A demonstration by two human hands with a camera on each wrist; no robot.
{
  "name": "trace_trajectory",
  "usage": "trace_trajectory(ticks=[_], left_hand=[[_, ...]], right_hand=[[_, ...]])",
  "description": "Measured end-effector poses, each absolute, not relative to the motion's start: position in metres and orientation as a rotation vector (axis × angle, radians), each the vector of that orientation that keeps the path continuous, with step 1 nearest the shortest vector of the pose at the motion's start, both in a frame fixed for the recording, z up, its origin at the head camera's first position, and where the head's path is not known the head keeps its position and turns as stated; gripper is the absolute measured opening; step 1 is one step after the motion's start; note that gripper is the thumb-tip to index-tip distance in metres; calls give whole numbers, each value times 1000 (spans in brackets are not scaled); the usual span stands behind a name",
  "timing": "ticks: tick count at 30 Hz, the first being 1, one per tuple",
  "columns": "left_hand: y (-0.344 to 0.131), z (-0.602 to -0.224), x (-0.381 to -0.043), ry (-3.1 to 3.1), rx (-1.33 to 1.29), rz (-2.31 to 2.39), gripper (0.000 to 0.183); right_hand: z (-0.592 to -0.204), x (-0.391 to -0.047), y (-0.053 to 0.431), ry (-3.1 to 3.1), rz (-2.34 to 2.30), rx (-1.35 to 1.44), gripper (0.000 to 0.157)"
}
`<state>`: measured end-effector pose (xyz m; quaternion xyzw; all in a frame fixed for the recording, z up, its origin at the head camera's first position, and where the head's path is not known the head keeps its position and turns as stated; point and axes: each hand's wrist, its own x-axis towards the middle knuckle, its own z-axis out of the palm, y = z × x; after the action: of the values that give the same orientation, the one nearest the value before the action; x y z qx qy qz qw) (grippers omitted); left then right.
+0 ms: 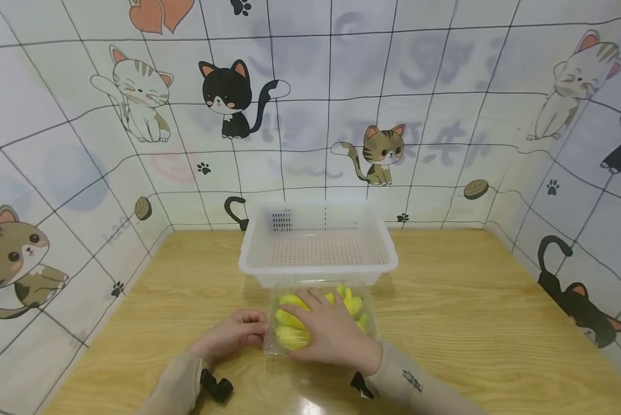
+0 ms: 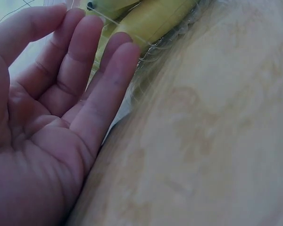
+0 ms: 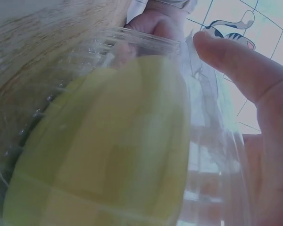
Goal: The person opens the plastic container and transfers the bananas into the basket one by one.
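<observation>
Right hand [image 1: 333,333]: my fingers spread, laid across the clear box [image 1: 271,346]. Left hand [image 1: 236,333]: my fingers bent at its left edge, can't tell if pinching. Yellow bananas [image 1: 291,338] inside. Box on table [image 1: 471,300], mid-width, just before white basket [image 1: 317,270] near table's far edge.

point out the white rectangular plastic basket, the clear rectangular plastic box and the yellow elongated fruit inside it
White rectangular plastic basket [image 1: 317,270]: head view, on its front rim.
Clear rectangular plastic box [image 1: 273,347]: head view, near left corner.
Yellow elongated fruit [image 1: 291,337]: head view, side of the nearest piece.
</observation>
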<state>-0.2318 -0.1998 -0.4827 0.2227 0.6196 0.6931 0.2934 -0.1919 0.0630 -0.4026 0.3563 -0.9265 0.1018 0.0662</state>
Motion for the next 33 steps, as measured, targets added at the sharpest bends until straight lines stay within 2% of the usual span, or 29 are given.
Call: trace_trajectory(ticks=[14,33], left_hand=[[-198,-487,-230,1626,637,1903,17],[-199,-484,-231,1661,646,1867,18]], right_hand=[[-405,-187,64,-2503,278,1205,57],[-401,-184,63,-2503,207,1202,55]])
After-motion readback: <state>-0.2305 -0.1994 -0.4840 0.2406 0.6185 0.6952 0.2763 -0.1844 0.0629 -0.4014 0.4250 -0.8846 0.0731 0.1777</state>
